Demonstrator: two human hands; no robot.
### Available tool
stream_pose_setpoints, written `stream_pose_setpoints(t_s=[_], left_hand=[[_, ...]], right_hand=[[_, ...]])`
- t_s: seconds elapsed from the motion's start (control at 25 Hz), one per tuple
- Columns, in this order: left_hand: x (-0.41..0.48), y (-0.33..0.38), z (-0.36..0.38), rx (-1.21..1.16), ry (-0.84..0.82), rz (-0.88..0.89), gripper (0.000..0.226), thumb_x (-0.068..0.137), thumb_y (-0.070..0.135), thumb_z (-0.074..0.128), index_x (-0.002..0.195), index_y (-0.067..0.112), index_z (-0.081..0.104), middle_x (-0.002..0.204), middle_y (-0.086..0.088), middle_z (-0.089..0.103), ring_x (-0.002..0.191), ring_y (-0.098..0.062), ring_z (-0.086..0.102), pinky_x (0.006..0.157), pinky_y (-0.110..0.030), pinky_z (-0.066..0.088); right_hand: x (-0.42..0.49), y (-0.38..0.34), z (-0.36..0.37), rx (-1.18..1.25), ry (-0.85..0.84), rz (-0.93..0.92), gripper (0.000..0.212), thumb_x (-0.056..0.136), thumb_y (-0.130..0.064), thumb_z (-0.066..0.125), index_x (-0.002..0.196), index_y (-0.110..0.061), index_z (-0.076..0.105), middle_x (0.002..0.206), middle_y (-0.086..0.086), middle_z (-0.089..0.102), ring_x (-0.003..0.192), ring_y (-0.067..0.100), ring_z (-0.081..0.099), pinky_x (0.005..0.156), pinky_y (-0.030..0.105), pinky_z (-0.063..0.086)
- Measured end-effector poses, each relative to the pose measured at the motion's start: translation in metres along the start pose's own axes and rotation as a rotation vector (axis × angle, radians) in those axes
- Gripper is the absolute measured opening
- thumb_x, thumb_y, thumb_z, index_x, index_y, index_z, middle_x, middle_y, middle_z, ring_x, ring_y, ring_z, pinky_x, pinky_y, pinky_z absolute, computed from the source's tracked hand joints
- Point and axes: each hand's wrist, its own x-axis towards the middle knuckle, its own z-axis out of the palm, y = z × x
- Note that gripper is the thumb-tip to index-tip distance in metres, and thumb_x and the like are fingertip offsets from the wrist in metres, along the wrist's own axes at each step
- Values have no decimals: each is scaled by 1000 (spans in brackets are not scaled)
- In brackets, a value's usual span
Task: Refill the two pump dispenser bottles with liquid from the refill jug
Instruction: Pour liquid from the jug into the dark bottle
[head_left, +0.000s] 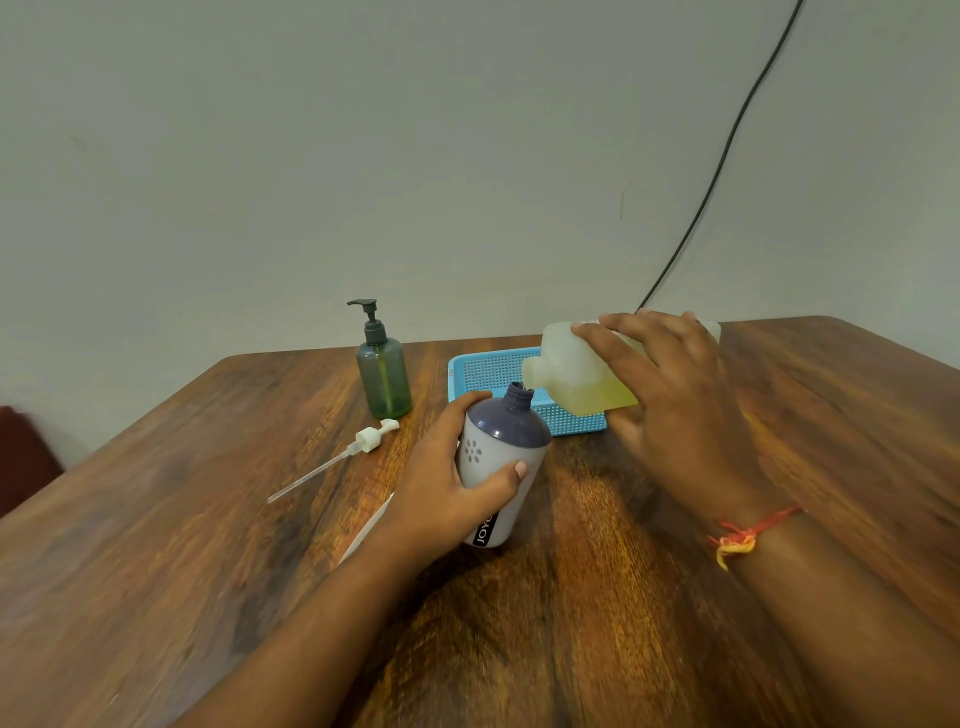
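Brown wood-grain desk (156, 571) is filling the lower frame, meeting a plain grey-green wall (363, 130). Light blue perforated plastic basket (483, 371) is sitting on desk near the far edge. Thin black cable (727, 150) is running down wall, dropping behind desk. Dark red object (21, 457) is showing at left edge, unclear.

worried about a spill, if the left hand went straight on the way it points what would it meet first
The left hand grips the uncapped white bottle; pushed on, away and rightward, that bottle would probably meet the blue basket first, right under the tilted refill jug. Depth is unclear.
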Motion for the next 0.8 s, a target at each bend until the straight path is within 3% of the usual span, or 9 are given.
stream_pose_setpoints(t_s=[0.36, 0.56, 0.8], left_hand=[[-1, 1, 1, -25, 7, 2, 71, 76, 40, 73, 138, 37, 39, 124, 24, 56, 110, 16, 55, 81, -6, 50], [-1, 2, 1, -27, 4, -3, 71, 75, 41, 73, 137, 38, 38, 123, 25, 55, 108, 19, 54, 80, -4, 49], [0, 0, 1, -27, -2, 11, 79, 73, 49, 73, 143, 32, 42, 128, 19, 58, 112, 9, 57, 82, -9, 52]], right_hand=[[0, 1, -1, 9, 10, -2, 85, 73, -4, 80, 147, -28, 46, 142, 3, 53, 133, 31, 43, 120, 49, 20], [0, 1, -1, 7, 11, -10, 84, 73, -5, 80, 147, -27, 47, 142, 3, 53, 133, 32, 43, 120, 50, 20], [0, 1, -1, 0, 10, -12, 84, 73, -5, 81, 147, -27, 46, 143, 3, 53, 133, 32, 43, 120, 50, 20]])
